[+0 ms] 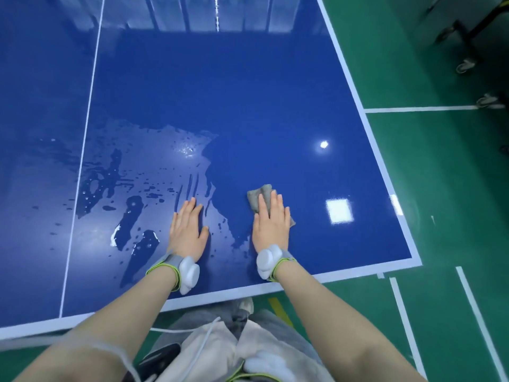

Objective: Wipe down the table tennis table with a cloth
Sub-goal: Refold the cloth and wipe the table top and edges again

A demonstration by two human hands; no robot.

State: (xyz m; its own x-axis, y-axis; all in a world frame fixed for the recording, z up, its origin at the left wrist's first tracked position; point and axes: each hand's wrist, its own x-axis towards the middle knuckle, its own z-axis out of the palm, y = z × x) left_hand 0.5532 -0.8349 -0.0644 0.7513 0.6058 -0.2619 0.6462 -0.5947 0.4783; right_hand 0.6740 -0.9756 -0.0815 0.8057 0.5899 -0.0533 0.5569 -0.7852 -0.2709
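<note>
Single head view looked steeply down from above table's (248, 92) near right corner, close over both forearms; no second view.

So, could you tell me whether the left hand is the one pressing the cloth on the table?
No, the right hand lies flat on the grey cloth, while the left hand rests on the bare wet table.

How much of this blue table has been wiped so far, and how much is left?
Done: the table looks dry and even right of the cloth. In hand: the right hand presses the grey cloth flat; the left hand rests flat on the wet part. Left: the water streaks and droplets around the white centre line.
</note>
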